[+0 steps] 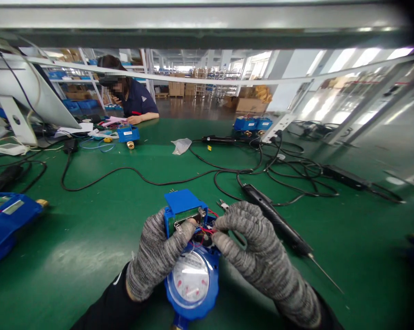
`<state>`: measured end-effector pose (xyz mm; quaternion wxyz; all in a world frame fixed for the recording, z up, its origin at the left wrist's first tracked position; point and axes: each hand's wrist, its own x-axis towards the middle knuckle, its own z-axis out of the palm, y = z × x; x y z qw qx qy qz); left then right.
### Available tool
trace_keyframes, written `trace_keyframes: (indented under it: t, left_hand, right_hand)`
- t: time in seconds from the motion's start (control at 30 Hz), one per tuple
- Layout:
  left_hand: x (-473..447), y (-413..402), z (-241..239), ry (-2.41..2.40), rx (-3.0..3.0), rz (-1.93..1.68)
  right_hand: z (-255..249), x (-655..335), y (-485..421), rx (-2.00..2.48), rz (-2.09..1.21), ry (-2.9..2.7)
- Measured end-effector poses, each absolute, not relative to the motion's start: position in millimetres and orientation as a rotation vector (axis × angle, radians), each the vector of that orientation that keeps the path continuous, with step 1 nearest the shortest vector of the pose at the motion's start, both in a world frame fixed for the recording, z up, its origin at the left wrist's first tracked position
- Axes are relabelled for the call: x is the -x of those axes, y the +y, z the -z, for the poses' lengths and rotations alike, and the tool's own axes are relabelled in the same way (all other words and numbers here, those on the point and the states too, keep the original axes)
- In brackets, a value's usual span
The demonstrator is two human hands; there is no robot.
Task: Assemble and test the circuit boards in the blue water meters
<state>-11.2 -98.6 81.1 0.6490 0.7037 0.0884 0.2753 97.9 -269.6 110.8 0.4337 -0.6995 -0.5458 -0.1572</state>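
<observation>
A blue water meter [192,279] with a round dial lies in front of me, its electronics box opened at the far end. The blue cover [183,201] is tilted up and shows a green circuit board and a metal spring. My left hand [162,252], in a grey knit glove, grips the cover and board, thumb on the board's edge. My right hand [251,238], gloved alike, pinches the thin red wires [207,230] at the box's right side. Cutting pliers [223,205] lie partly hidden behind my right hand. An electric screwdriver [279,220] rests to its right.
Another blue meter [11,224] stands at the left edge. Black cables [166,184] run across the green table [100,238]. A power strip [280,128] and more blue meters [251,123] are at the back right. Across the table sits a person [138,98], near a monitor [28,91].
</observation>
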Motion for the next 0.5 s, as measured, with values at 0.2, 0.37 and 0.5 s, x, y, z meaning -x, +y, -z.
trace_keyframes:
  t: [0.2,0.37,0.5]
  left_hand:
    - [12.0,-102.3,-82.1,0.266,-1.720,-0.670]
    - [9.3,-107.9,-84.1,0.372,-1.804,-0.686]
    - [7.7,-109.3,-81.9,0.487,-1.844,-0.773]
  right_hand:
    - [-110.1,-98.5,-267.9,1.851,0.531,-1.440]
    - [-100.4,-89.6,-261.6,1.977,1.059,-1.469]
    - [-100.4,-77.7,-258.6,1.986,1.116,-1.503]
